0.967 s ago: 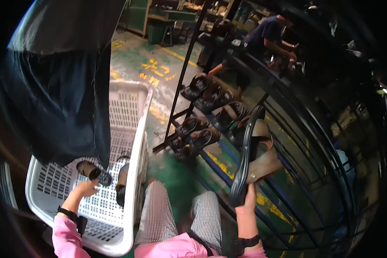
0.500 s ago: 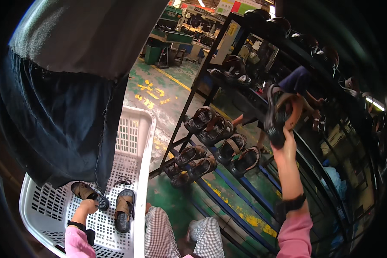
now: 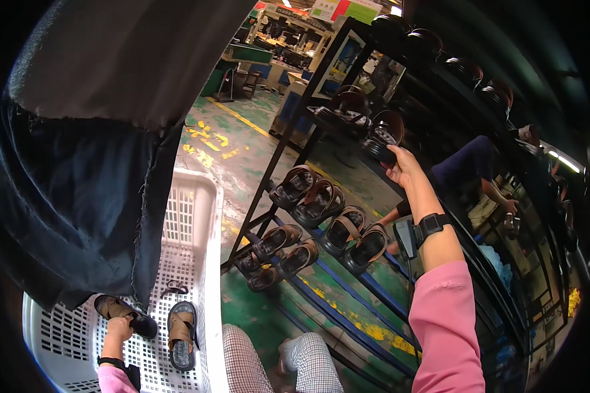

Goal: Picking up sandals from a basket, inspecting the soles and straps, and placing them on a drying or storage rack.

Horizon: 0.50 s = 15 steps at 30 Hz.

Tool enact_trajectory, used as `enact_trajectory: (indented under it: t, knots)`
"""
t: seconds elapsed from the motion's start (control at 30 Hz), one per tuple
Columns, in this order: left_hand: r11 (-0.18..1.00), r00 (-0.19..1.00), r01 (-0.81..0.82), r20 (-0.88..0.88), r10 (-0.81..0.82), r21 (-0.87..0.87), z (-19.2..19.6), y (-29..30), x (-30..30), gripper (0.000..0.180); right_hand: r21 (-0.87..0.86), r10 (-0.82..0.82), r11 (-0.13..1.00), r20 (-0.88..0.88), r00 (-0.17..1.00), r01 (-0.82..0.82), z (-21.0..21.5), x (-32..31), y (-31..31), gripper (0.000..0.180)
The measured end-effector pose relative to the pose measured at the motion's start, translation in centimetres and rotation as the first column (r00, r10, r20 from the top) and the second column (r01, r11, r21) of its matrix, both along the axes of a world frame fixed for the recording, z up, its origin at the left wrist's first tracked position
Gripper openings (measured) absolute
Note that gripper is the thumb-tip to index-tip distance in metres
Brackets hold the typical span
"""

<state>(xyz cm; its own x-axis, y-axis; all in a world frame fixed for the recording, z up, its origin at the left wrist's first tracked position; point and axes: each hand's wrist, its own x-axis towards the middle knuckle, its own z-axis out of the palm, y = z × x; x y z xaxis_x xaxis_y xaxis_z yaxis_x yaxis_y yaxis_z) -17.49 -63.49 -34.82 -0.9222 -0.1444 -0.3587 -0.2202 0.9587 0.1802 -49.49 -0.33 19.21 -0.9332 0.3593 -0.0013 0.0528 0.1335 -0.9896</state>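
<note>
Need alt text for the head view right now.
The right hand holds a dark sandal at a black rack bearing more sandals; the left hand grasps a brown-strapped sandal in a white plastic basket, beside another sandal.

"Where's the right hand (image 3: 403,169)?"
"Up at the black rack (image 3: 286,147), gripping a dark sandal (image 3: 388,124) by its near end. Whether the sole touches the shelf, I can't tell."
"And the left hand (image 3: 118,328)?"
"Down in the white basket (image 3: 217,262), grasping a tan-strapped sandal (image 3: 144,326). A second sandal (image 3: 181,335) lies just beside it, and dark cloth (image 3: 78,216) hangs above."
"Anyone else about?"
"A person in dark blue (image 3: 465,164), beyond the rack."
</note>
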Motion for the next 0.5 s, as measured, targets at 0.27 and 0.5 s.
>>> enact_trajectory:
  t: [0.27, 0.5]
  knots:
    - [0.994, 0.989, -0.1, 0.101, 0.105, -0.054, 1.1, -1.4, -8.1, 0.065, 0.237, -0.129, 0.965, 0.081, 0.988, 0.107, 0.5, 0.5, -1.3, 0.026]
    - [0.989, 0.994, -0.108, -0.003, 0.109, 0.103, 0.1, -1.1, -2.2, 0.077, 0.584, -0.099, 0.811, 0.181, 0.979, -0.026, 1.7, 1.0, 2.6, 0.066]
